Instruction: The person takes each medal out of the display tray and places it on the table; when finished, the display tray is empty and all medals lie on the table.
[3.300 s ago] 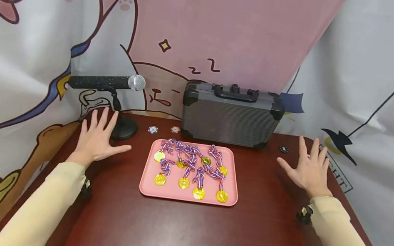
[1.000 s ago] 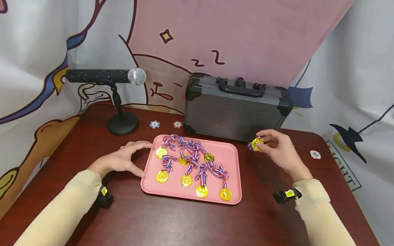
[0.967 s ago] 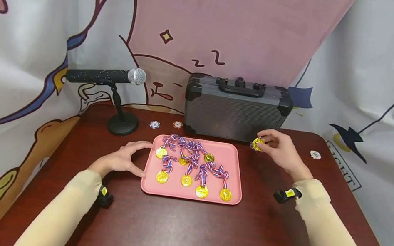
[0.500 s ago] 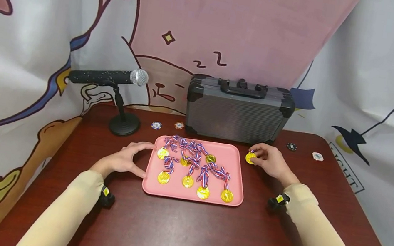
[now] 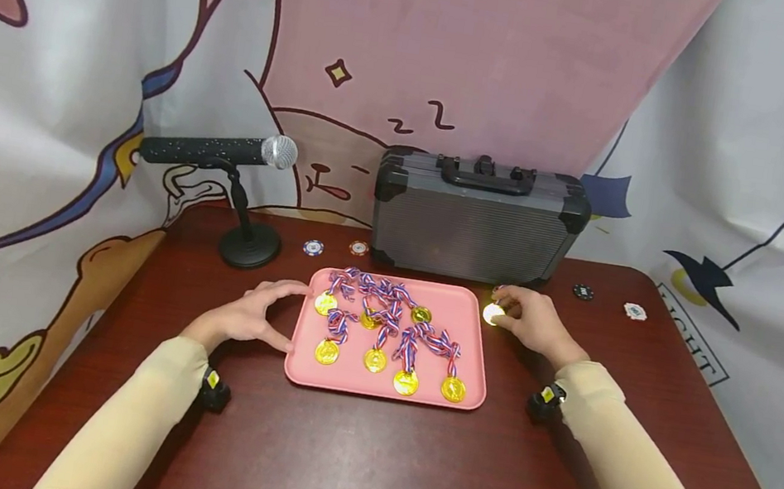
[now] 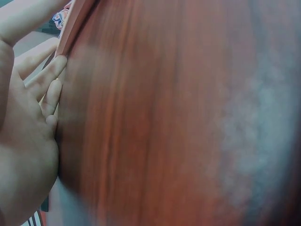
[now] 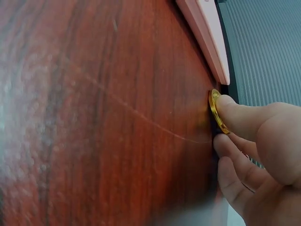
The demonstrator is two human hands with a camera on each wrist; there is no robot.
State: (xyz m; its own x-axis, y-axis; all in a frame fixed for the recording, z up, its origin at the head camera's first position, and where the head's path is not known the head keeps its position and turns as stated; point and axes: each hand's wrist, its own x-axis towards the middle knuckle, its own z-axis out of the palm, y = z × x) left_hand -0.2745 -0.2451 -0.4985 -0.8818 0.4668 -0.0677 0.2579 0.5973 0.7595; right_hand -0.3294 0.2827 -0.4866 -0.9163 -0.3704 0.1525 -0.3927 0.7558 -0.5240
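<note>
Since a second ago, the right hand (image 5: 535,323) and its gold medal (image 5: 492,315) have come away from just in front of the case (image 5: 472,235), toward the person and the right edge of the tray (image 5: 343,380). The left hand (image 5: 249,320) stays at the tray's left edge.

Behind everything hangs a printed cloth (image 5: 538,64), pink in the middle. Before it, the dark red table (image 5: 345,472) carries the closed grey case at the back and, to its left, a microphone (image 5: 209,153) on a black stand (image 5: 249,245). Nearer lies the pink tray with seven medals (image 5: 406,383), their striped ribbons (image 5: 407,347) bunched up.

At the tray's left edge the left hand's thumb and fingers are spread loosely, clasping nothing. On the other side, the right hand pinches the eighth medal by its rim; whether the disc rests on the table, I cannot tell.

As I judge it, the work is near its start: one medal is off the tray, seven are left on it, and setting the held one down looks unfinished.

Smallest are the chips: blue (image 5: 313,248), orange (image 5: 359,248), black (image 5: 583,291) and white (image 5: 635,312).
</note>
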